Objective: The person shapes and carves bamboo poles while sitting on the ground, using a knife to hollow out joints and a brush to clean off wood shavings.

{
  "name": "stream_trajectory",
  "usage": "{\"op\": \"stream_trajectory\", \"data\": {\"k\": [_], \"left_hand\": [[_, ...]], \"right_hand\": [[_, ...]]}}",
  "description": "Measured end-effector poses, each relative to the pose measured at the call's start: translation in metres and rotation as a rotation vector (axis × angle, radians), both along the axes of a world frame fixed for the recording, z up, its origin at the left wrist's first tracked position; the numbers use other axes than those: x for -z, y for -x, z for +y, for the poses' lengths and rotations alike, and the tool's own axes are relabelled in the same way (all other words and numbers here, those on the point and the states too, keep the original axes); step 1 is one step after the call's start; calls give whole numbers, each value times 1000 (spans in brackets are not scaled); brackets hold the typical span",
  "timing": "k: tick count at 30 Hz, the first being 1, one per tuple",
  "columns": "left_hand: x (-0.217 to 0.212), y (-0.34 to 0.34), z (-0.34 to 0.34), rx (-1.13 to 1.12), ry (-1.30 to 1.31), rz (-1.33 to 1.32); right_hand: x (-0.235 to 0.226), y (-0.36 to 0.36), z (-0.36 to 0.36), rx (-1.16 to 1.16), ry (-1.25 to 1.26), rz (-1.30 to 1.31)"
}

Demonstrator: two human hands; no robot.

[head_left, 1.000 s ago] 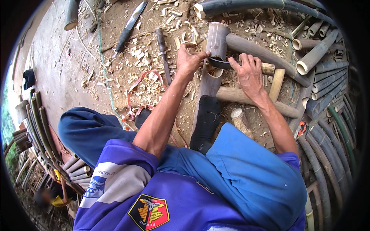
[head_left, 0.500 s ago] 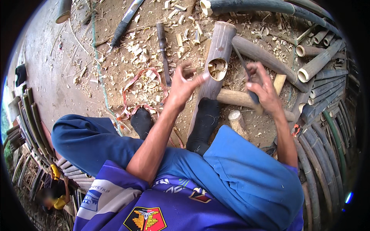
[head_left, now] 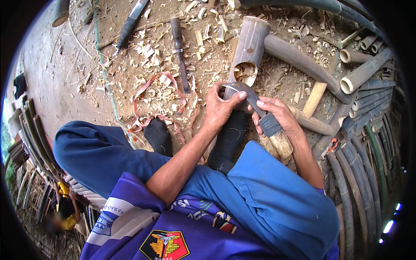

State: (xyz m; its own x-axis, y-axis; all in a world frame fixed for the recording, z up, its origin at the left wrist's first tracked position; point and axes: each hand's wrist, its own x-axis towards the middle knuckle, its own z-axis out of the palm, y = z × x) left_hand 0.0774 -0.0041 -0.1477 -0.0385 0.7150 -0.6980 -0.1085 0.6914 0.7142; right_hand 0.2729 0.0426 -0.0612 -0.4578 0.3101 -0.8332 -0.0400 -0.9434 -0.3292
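Note:
My right hand (head_left: 281,118) grips a knife near the dark wrapping at its neck. The knife has a curved dark blade (head_left: 248,92) with a bright edge, and its pale wooden handle (head_left: 281,145) points back toward my right knee. My left hand (head_left: 218,107) is closed at the blade's far end, thumb on top; its other fingertips are partly hidden. Just beyond the blade lies a thick bamboo tube (head_left: 251,39) with an oval hole cut in its side and shavings inside. A longer bamboo pole (head_left: 299,56) meets this tube from the right.
A chisel (head_left: 178,52) and a wrapped-handle blade (head_left: 128,30) lie on the ground among shavings. A pink strap (head_left: 138,97) loops left of my black-socked feet (head_left: 229,134). Bamboo poles (head_left: 364,73) are stacked on the right. Another person (head_left: 65,212) is at the lower left.
My right hand has brought the knife left and turned its blade across toward my left hand. The left hand, apart from the knife before, has moved down and closed on the blade end.

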Motion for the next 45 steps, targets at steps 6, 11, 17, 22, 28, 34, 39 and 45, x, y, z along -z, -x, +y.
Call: {"op": "stream_trajectory", "data": {"k": [6, 11, 17, 22, 28, 34, 39, 45], "left_hand": [[-8, -7, 6, -39, 13, -20], [-6, -19, 4, -29, 84, 267], [1, -10, -10, -61, -70, 100], [-1, -9, -8, -15, -94, 137], [2, -12, 1, -42, -54, 158], [-4, -18, 13, -93, 63, 205], [-6, -18, 21, -150, 68, 204], [2, -21, 21, -139, 80, 272]], "right_hand": [[7, 0, -4, 26, -45, -9], [6, 14, -2, 151, -86, -124], [-9, 9, -11, 32, -8, -16], [-22, 11, -15, 97, 7, -24], [-3, 16, -4, 75, -6, -70], [13, 16, -5, 148, -44, -104], [19, 29, -16, 188, -166, -180], [19, 31, -23, 251, -262, -226]]}}
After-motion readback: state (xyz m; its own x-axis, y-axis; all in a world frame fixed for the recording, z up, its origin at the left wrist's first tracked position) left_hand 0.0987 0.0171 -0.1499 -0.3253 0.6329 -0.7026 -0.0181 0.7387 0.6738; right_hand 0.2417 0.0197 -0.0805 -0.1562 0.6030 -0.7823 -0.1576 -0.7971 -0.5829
